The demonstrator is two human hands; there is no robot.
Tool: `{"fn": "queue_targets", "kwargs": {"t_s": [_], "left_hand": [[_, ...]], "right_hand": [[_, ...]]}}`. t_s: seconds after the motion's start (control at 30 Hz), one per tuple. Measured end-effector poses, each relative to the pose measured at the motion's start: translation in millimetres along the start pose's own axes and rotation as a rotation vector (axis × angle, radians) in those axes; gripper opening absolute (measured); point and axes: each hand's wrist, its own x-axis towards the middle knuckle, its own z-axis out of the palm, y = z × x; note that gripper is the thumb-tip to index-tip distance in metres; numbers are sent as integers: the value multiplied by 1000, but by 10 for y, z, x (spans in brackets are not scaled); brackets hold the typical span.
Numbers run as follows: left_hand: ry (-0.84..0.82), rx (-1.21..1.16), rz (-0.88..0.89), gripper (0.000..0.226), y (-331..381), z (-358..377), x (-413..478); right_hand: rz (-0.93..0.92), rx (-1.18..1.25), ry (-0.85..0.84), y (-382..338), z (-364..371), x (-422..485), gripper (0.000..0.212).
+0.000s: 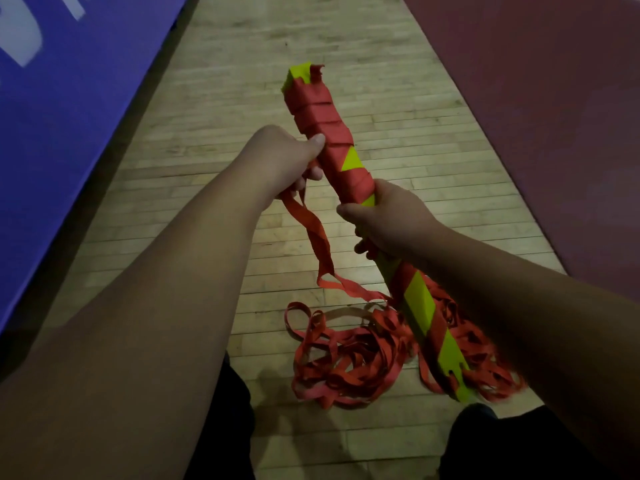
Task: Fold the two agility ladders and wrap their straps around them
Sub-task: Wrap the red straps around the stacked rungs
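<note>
Gripped the ladder (420,299) at its middle with the right grip (391,220), fingers curled right round the folded yellow rungs. Held it clear of the floor (381,81) on a slant, far end up toward 12 o'clock of the view, near end down toward 5 o'clock. Bound in red strap (318,116) over the far half, turn upon turn, with one yellow triangle bare between turns just beyond the right grip. Bound more sparsely over the near half, with broad yellow bands showing.

Closed the left grip (280,157) on the strap at 9 o'clock of the ladder, just beyond the right grip. Laid the thumb against the wrapped turns and curled the fingers round the loose run. Trailed from under the left grip toward 5 o'clock, twisted, down into a heap (349,355) of slack red strap on the floor. Lay looped and tangled beneath the ladder's near end and out to 7 o'clock of it, with more spread past that end toward 4 o'clock. Could not tell whether the heap belonged to one ladder or two.

Flanked on pale wood boards by a blue mat (69,98) at 10 o'clock and a maroon mat (554,98) at 2 o'clock. Showed dark trousers (221,427) at 6 o'clock, near the heap's near edge.
</note>
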Motion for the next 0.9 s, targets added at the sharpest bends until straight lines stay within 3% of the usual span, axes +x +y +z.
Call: {"fn": "queue_targets", "kwargs": {"t_s": [0.17,0.23,0.3,0.43,0.63,0.73,0.83,0.9], "left_hand": [[-7,31,-29,61,51,182,-93],[62,64,-25,64,39,201,-72],[95,-76,-37,64,26,170,-26],[40,-389,-68,52,26,39,23],[-119,-612,-30,42,35,-65,-10],[-24,-393,50,51,56,-69,-24],[139,77,111,65,60,3,-68],[183,240,105,65,64,104,-92]], "right_hand": [[-49,-188,66,75,68,-23,37],[-73,-186,59,39,68,-56,42],[-70,-95,35,-32,34,-79,50],[-1,217,-170,-205,-87,-141,50],[84,620,-551,-241,-203,-173,61],[142,558,-541,-166,-138,-128,62],[116,313,-270,-108,-29,-112,64],[77,136,-166,-66,25,-88,65]]}}
